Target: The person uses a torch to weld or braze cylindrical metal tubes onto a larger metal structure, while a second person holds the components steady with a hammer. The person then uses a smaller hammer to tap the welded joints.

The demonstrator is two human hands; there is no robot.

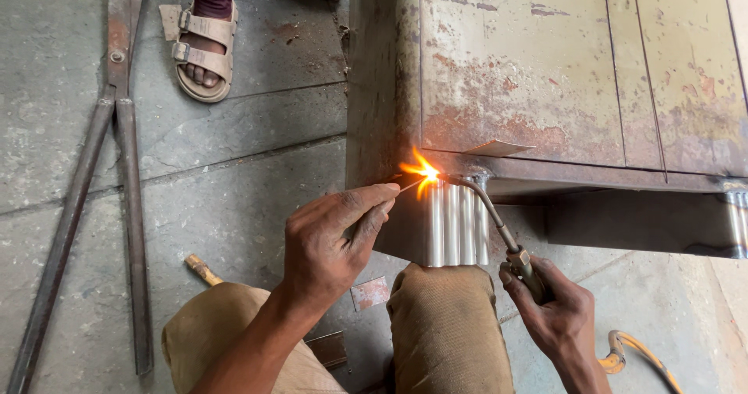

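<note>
Right hand [557, 304] closed around torch [499, 223]; left hand [331, 242] pinches thin filler rod [401, 184] at flame [421, 172], below rusty cabinet's [545, 67] lower edge; floor [234, 184] open left of cabinet.

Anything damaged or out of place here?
Yes. The metal cabinet is heavily rusted, with paint flaked off near its lower edge, and a thin metal flap sticks out there. Large shears lie on the floor. Left hand feeds a rod into the flame; right hand holds the torch.
</note>
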